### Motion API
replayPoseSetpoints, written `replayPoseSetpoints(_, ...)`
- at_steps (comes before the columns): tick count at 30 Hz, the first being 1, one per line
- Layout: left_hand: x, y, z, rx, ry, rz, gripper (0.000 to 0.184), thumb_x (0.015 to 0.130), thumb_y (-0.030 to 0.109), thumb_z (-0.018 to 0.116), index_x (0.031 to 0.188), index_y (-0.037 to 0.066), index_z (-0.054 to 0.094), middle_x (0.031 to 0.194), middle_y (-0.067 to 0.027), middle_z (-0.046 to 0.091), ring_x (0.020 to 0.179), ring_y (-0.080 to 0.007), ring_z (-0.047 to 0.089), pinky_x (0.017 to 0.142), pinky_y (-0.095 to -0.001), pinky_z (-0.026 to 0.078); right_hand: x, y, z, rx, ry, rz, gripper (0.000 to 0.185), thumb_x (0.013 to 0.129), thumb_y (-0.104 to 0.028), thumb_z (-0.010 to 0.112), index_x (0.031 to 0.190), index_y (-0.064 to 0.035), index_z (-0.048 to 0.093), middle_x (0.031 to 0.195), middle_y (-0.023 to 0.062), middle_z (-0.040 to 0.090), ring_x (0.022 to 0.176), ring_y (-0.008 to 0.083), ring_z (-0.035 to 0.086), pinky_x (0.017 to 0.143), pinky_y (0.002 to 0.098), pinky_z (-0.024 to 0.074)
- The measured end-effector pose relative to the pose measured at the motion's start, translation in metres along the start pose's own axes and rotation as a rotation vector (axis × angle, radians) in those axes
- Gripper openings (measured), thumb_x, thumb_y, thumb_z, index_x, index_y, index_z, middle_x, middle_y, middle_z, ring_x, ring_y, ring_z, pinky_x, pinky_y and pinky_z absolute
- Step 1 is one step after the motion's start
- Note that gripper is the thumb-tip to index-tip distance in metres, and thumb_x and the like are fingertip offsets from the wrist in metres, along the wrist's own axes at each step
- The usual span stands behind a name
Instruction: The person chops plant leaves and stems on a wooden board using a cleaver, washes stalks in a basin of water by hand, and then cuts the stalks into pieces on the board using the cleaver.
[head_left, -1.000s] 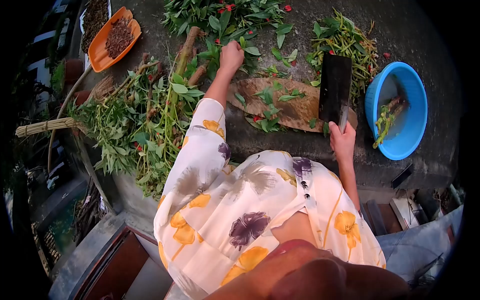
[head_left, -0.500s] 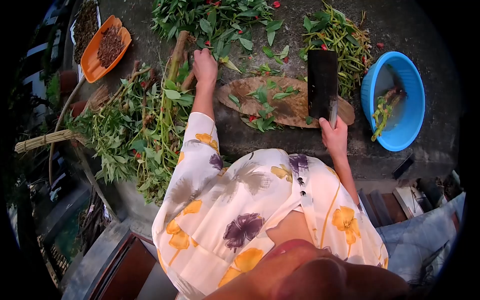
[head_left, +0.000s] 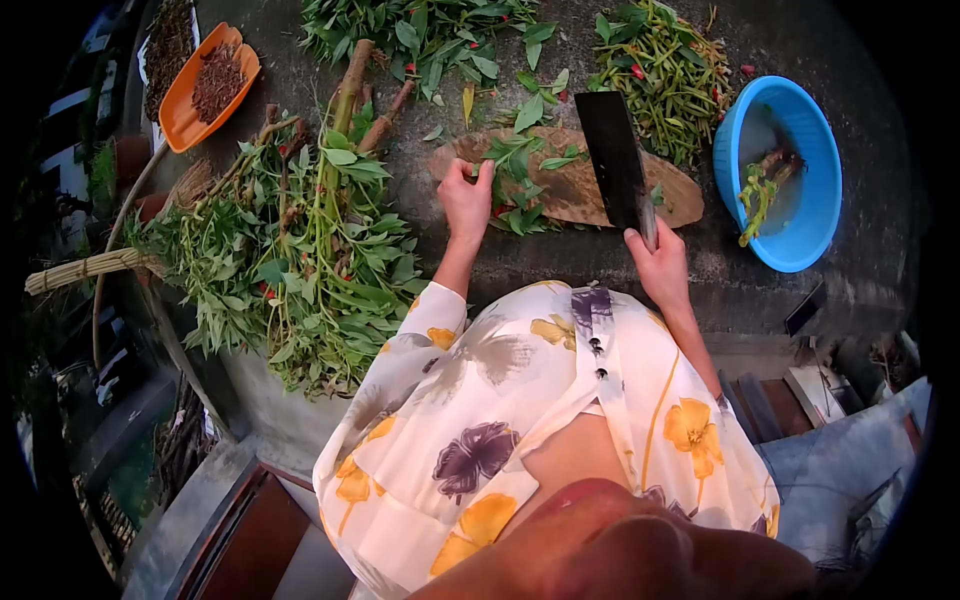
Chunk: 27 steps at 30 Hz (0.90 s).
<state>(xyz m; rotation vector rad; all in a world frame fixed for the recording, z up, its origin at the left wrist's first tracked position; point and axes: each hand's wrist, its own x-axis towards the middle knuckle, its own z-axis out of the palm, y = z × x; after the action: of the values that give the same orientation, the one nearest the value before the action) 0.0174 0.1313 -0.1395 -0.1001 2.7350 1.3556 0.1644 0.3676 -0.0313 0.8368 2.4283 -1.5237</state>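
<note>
My right hand (head_left: 661, 268) is wrapped round the handle of a cleaver (head_left: 612, 155). The dark broad blade slants up and left over a worn oval wooden chopping board (head_left: 672, 192). At the board's left end, my left hand (head_left: 466, 208) has thumb and fingers pinched on green leaves (head_left: 512, 155). Loose leaves with bits of red lie scattered across the board's left half. Left of that hand lies a heap of leafy plants (head_left: 330, 250), with thick stems (head_left: 347, 92) pointing away from me.
To the right stands a blue basin (head_left: 795, 240) with water and a piece of stem inside. Cut green stems (head_left: 672, 90) are piled behind the board, and leaves (head_left: 425, 40) lie at the back. An orange scoop (head_left: 180, 118) with brown bits and a straw broom (head_left: 85, 272) are at left.
My left hand has moved right, from beside the thick stems to the leaves on the board. The cleaver stays in my right hand, its blade now tilted leftward.
</note>
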Motion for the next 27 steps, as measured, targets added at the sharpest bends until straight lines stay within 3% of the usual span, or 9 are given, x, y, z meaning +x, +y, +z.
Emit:
replayPoseSetpoints(1, -0.007, 0.006, -0.003, -0.111, 0.006, -0.068, 0.031, 0.085, 0.024, 0.077, 0.096, 0.002, 0.058, 0.071, -0.0107, 0.066, 0.048, -0.0216, 0.060, 0.051, -0.0347, 0.049, -0.001, -0.002, 0.002, -0.065, -0.072, -0.003, 0.020, 0.090, -0.016, 0.065, 0.088, 0.0014, 0.055, 0.058, 0.0149, 0.048, 0.049, 0.0247, 0.047, 0.052, 0.0380, 0.0386)
replayPoseSetpoints(2, -0.006, -0.024, 0.005, 0.051, 0.012, 0.102, 0.032, 0.088, 0.024, 0.075, 0.103, 0.001, 0.058, 0.077, -0.0112, 0.065, 0.050, -0.0197, 0.063, 0.050, -0.0346, 0.051, -0.002, -0.008, 0.004, -0.115, -0.129, 0.002, 0.018, 0.089, -0.014, 0.064, 0.090, 0.0020, 0.056, 0.063, 0.0228, 0.053, 0.057, 0.0399, 0.055, 0.056, 0.0432, 0.0424)
replayPoseSetpoints(5, -0.009, -0.013, -0.001, -0.168, -0.165, -0.151, 0.032, 0.089, 0.021, 0.072, 0.109, -0.001, 0.058, 0.081, -0.0105, 0.064, 0.053, -0.0174, 0.065, 0.047, -0.0328, 0.052, -0.003, -0.007, 0.018, -0.154, -0.195, -0.055, 0.018, 0.088, -0.014, 0.064, 0.091, 0.0028, 0.056, 0.068, 0.0252, 0.059, 0.068, 0.0468, 0.060, 0.061, 0.0464, 0.0460)
replayPoseSetpoints(10, -0.008, -0.020, -0.004, -0.194, -0.199, -0.129, 0.025, 0.091, 0.018, 0.069, 0.105, -0.001, 0.062, 0.079, -0.0099, 0.065, 0.053, -0.0164, 0.066, 0.046, -0.0312, 0.051, 0.002, -0.017, 0.034, -0.294, -0.278, -0.110, 0.016, 0.084, -0.008, 0.062, 0.096, 0.0032, 0.058, 0.079, 0.0313, 0.064, 0.080, 0.0497, 0.063, 0.072, 0.0537, 0.0497)
replayPoseSetpoints(15, -0.004, -0.042, 0.005, 0.010, -0.100, 0.166, 0.018, 0.090, 0.014, 0.066, 0.100, -0.001, 0.065, 0.068, -0.0103, 0.066, 0.052, -0.0169, 0.066, 0.050, -0.0327, 0.050, 0.019, -0.005, 0.047, -0.494, -0.297, -0.110, 0.019, 0.084, -0.007, 0.061, 0.099, 0.0044, 0.057, 0.083, 0.0341, 0.064, 0.085, 0.0519, 0.063, 0.078, 0.0559, 0.0510)
replayPoseSetpoints(18, -0.009, -0.009, -0.017, -0.133, -0.200, -0.113, 0.017, 0.089, 0.011, 0.064, 0.099, -0.002, 0.064, 0.068, -0.0147, 0.064, 0.055, -0.0248, 0.066, 0.055, -0.0384, 0.051, 0.014, -0.009, 0.049, -0.487, -0.297, -0.054, 0.019, 0.084, -0.008, 0.061, 0.099, 0.0046, 0.058, 0.085, 0.0345, 0.064, 0.086, 0.0520, 0.063, 0.079, 0.0563, 0.0511)
replayPoseSetpoints(21, -0.009, -0.008, -0.030, -0.157, -0.216, -0.151, 0.016, 0.090, 0.011, 0.062, 0.098, -0.003, 0.064, 0.068, -0.0151, 0.064, 0.055, -0.0252, 0.066, 0.056, -0.0394, 0.051, 0.014, -0.010, 0.048, -0.451, -0.293, -0.051, 0.018, 0.083, -0.008, 0.060, 0.097, 0.0040, 0.059, 0.084, 0.0331, 0.065, 0.085, 0.0514, 0.063, 0.078, 0.0564, 0.0505)
replayPoseSetpoints(26, 0.004, -0.025, -0.021, -0.089, -0.235, 0.025, 0.023, 0.088, 0.012, 0.066, 0.107, 0.000, 0.061, 0.088, -0.0208, 0.066, 0.082, -0.0316, 0.069, 0.068, -0.0425, 0.052, 0.004, -0.016, 0.035, -0.331, -0.252, -0.069, 0.016, 0.083, -0.008, 0.061, 0.094, 0.0034, 0.058, 0.078, 0.0305, 0.063, 0.080, 0.0497, 0.062, 0.073, 0.0528, 0.0499)
replayPoseSetpoints(27, 0.009, -0.016, -0.015, -0.041, -0.196, 0.198, 0.030, 0.087, 0.015, 0.069, 0.112, 0.001, 0.059, 0.093, -0.0213, 0.064, 0.089, -0.0338, 0.068, 0.071, -0.0440, 0.052, -0.001, -0.020, 0.031, -0.268, -0.217, -0.051, 0.017, 0.084, -0.009, 0.061, 0.094, 0.0030, 0.057, 0.074, 0.0296, 0.060, 0.077, 0.0493, 0.061, 0.069, 0.0508, 0.0488)
